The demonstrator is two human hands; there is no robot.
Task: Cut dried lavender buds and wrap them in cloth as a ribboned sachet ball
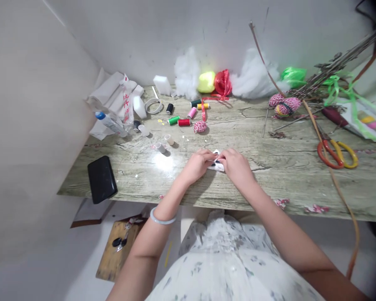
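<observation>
Both my hands meet at the middle of the wooden table (269, 175), near its front edge. My left hand (198, 164) and my right hand (236, 165) have their fingers curled and pinched on a small white piece with black marks (217, 164), which lies between them on the table top. Most of that piece is hidden under my fingers. A pale bangle (161, 218) sits on my left wrist.
Thread spools (184, 122) and a red-white twine ball (200, 126) lie behind my hands. White stuffing (253, 79) lines the back wall. Orange and yellow scissors (335, 152) and dried twigs (332, 67) are at right. A black phone (102, 179) lies at front left, a glue bottle (110, 122) beyond it.
</observation>
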